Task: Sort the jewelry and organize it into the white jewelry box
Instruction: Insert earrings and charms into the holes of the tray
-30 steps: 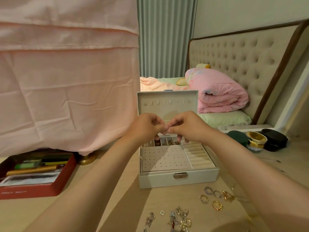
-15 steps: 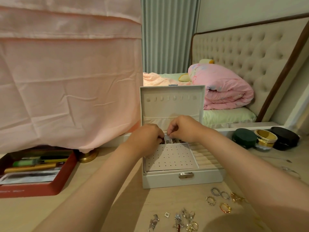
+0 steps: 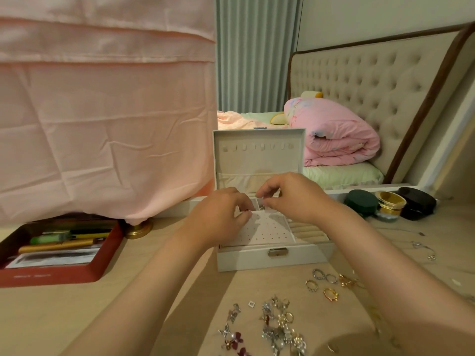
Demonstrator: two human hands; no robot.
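Over back compartments of the white jewelry box (image 3: 272, 258), left hand (image 3: 221, 214) and right hand (image 3: 295, 199) pinch narrow; holding anything, cannot tell. Risk: tiny piece slips into wrong slot. Loose jewelry (image 3: 280, 327) lies by table (image 3: 77, 317) near edge.

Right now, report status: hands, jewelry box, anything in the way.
Left hand, right hand curled over white jewelry box; grip unclear. Box open, lid upright. Loose jewelry unsorted in front, nothing blocking.

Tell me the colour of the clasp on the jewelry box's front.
Dull gold clasp, seen best in the head view.
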